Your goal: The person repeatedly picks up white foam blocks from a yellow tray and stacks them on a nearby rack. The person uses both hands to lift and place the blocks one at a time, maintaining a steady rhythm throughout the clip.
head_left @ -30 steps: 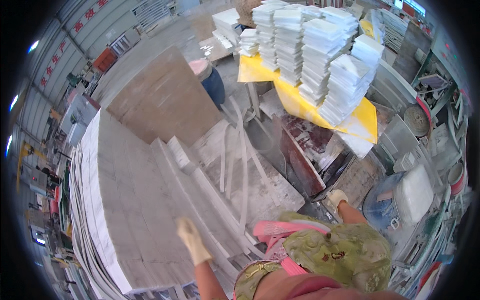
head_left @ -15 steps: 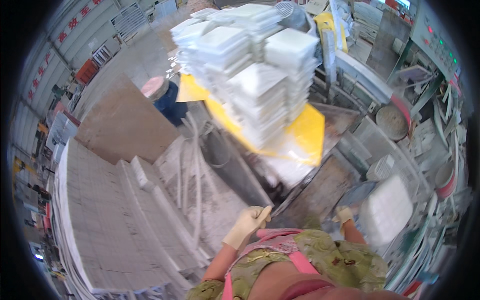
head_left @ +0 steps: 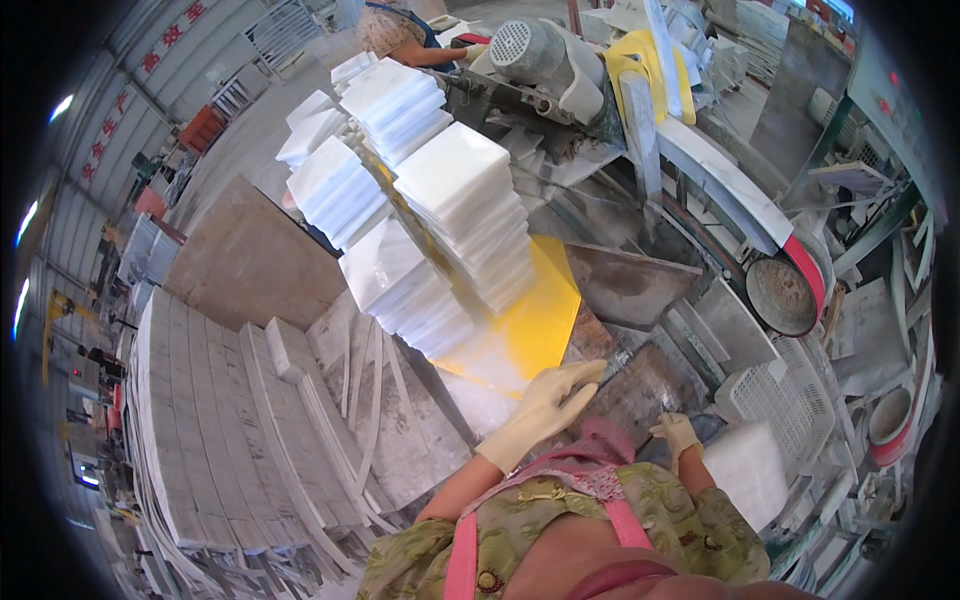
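My left hand [head_left: 552,405], in a cream glove, reaches over the near side of the work area, fingers stretched out and nothing in them. My right hand [head_left: 677,432], gloved alike, hangs lower on the right with its fingers apart and empty. It is nearest to a white block-shaped thing [head_left: 748,475], apart from it. Beyond my left hand, a yellow sheet [head_left: 553,310] lies under several stacks of square white tiles. The tall right stack [head_left: 462,185] and the near left stack [head_left: 395,280] stand closest to me.
Long pale stone slabs [head_left: 195,420] lie at left beside a brown board [head_left: 250,255]. A machine with a round motor [head_left: 528,48] stands behind the tiles; a co-worker's arm [head_left: 420,52] is beside it. At right are a white perforated basket [head_left: 785,400] and a red-rimmed bucket [head_left: 785,295].
The view has shifted, so the tile stacks now sit farther left and the motor and co-worker show. My left hand has moved right and up, its fingers now stretched out.
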